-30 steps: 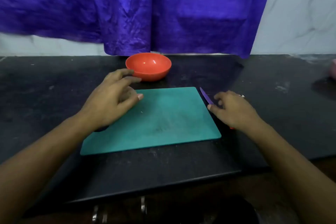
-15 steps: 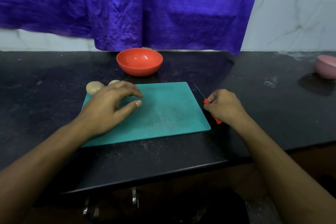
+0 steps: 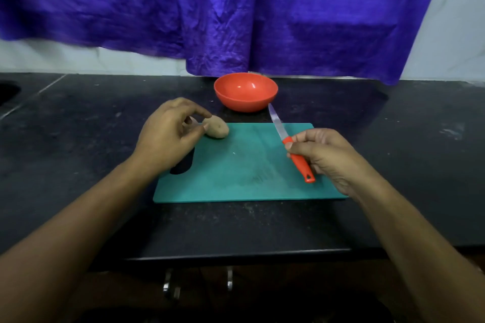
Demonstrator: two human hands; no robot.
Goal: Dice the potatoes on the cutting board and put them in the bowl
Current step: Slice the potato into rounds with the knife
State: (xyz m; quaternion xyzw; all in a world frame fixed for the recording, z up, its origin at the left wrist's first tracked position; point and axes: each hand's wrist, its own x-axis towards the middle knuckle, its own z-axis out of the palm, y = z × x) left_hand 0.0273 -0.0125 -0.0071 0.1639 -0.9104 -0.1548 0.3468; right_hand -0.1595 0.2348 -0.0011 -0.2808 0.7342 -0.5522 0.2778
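**Pin the potato down before the first cut**

Your right hand (image 3: 325, 155) is wrapped round the red handle of the knife (image 3: 282, 132), with the blade raised and pointing toward the bowl (image 3: 245, 92). Your left hand (image 3: 168, 136) is loosely curled and grips nothing. Its thumb tip just meets the left end of the potato (image 3: 216, 127), which lies at the far left corner of the cutting board (image 3: 236, 173), well apart from the blade. Draw the potato to the middle of the board and hold it with tucked fingertips. Halve it first so a flat face rests down.
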